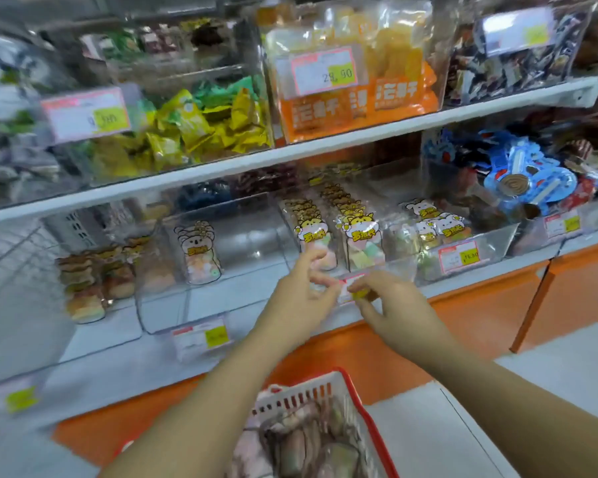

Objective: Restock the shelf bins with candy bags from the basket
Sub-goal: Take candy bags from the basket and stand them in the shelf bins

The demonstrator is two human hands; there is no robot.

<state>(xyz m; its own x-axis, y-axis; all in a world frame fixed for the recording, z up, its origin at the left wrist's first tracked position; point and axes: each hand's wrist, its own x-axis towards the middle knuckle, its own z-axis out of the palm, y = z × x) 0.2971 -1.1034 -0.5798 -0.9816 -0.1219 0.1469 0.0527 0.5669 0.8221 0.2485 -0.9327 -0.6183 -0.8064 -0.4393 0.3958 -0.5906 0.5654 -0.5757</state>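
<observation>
Both my hands are at the front of a clear shelf bin holding rows of candy bags with yellow cartoon labels. My left hand and my right hand pinch the pink price tag on the bin's front edge, one at each side. Below, a red basket with a white liner holds several candy bags. To the left, another clear bin contains a single bag standing upright.
A far-left bin holds stacked brownish bags. The upper shelf carries bins of yellow, orange and dark snacks. At the right stands a bin of blue packets. An orange base panel runs under the shelf, with pale floor at the right.
</observation>
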